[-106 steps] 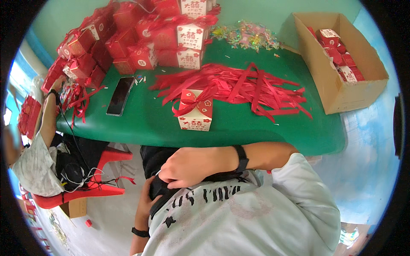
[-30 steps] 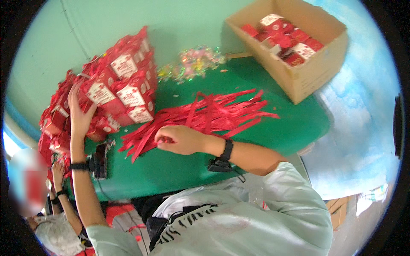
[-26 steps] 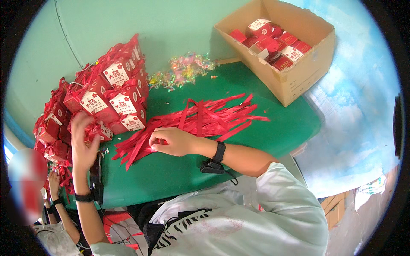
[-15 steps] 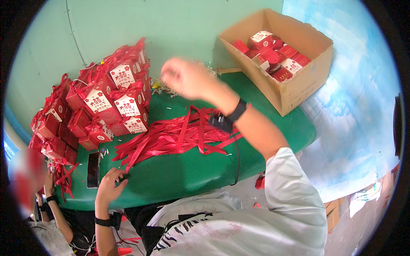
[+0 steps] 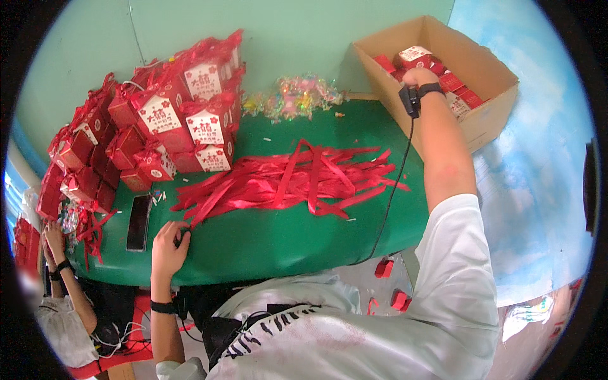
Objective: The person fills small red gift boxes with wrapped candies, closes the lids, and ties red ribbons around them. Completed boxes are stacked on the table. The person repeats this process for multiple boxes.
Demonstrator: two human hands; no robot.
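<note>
My right hand (image 5: pixel 419 77) reaches into the cardboard box (image 5: pixel 453 130) at the back right, among red gift boxes (image 5: pixel 417 56). Its fingertips are mostly hidden, so its grip does not show. At the table's front edge, my left hand (image 5: pixel 168 248) is curled, with a dark spot between thumb and fingers that I cannot make out. Its fingertips are close to the left ends of a spread of red ribbons (image 5: pixel 272 183) lying across the green table (image 5: pixel 304 244).
Stacked red and white gift boxes with ribbons (image 5: pixel 158 117) fill the left. Wrapped candies (image 5: pixel 294 96) lie by the wall. A phone (image 5: pixel 139 221) is left of my left hand. A co-worker's hands (image 5: pixel 54 244) are at far left. A black cable (image 5: pixel 396 190) hangs from my right wrist.
My right hand has moved right, from above the table near the candies into the cardboard box. My left hand stays near the table's front edge, its fingers still curled.
</note>
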